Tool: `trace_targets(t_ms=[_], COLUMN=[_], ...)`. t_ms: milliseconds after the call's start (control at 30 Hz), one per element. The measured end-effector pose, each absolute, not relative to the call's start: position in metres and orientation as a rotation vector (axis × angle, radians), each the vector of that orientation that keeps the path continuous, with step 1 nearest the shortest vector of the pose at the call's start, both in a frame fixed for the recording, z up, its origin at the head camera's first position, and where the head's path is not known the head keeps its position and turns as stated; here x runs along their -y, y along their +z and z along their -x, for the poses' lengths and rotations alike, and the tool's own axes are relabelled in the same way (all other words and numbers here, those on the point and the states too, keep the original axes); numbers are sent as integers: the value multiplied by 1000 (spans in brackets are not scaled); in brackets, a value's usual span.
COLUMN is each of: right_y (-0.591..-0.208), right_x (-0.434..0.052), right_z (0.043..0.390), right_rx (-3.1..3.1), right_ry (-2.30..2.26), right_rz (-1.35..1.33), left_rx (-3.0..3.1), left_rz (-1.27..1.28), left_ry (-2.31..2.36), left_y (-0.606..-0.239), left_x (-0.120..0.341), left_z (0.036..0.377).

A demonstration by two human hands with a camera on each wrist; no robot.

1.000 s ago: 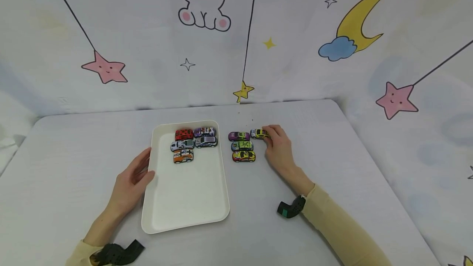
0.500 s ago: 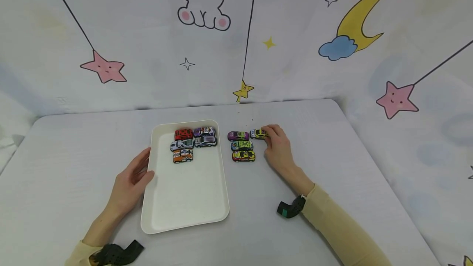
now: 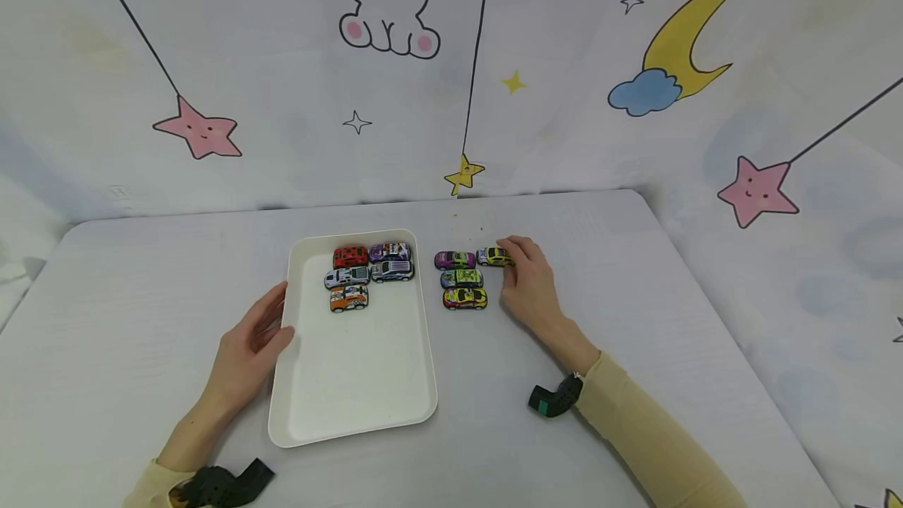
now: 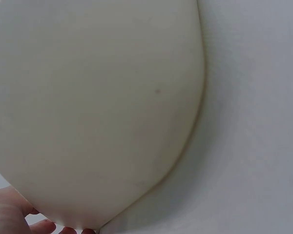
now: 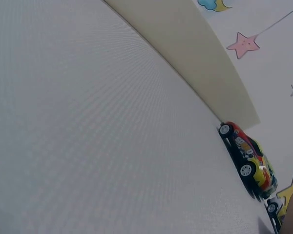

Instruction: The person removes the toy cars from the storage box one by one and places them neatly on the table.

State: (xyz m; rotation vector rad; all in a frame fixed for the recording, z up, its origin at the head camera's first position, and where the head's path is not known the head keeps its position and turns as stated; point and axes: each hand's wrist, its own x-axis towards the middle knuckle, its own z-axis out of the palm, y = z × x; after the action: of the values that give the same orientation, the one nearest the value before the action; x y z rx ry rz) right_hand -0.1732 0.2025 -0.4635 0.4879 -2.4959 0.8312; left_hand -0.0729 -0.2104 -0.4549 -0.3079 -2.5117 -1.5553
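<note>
My left hand (image 3: 243, 355) holds the left rim of a white tray (image 3: 360, 371), thumb over the edge and fingers along the outer wall. Inside the tray's upper part sit a red toy car (image 3: 350, 257), an orange-and-white one (image 3: 349, 299) and several others. To the right of the tray, my right hand (image 3: 532, 288) pinches the rear of a yellow-and-white toy car (image 3: 491, 256). Beside that car stand a purple toy car (image 3: 455, 260), a green-and-blue one (image 3: 462, 279) and a red-and-yellow one (image 3: 465, 299). In the right wrist view the hand is mostly out of frame.
Everything rests on a table with a white cover (image 3: 600, 241). Behind it hangs a white backdrop (image 3: 282, 85) printed with a bear, stars and a moon. A dark wrist camera (image 3: 557, 397) is strapped to the right wrist, another (image 3: 229, 484) to the left.
Almost nothing differs. The right hand's fingers shift very slightly left over the yellow-and-white toy car; the left hand and tray stay in place.
</note>
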Motion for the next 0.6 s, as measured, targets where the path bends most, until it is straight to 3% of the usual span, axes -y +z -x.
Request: trace_targets(t_ms=[300,600], right_y=[-463,-453], right_x=[-204,-177], right_z=[171,159], right_rx=[2443,2083], right_ry=[805,846], right_rz=[-534,-795], left_rx=[2501,2490], left_rz=[316,320], left_ry=[-1579,-1568], left_y=[-458,-458], left_x=[207,210], left_z=[74,74])
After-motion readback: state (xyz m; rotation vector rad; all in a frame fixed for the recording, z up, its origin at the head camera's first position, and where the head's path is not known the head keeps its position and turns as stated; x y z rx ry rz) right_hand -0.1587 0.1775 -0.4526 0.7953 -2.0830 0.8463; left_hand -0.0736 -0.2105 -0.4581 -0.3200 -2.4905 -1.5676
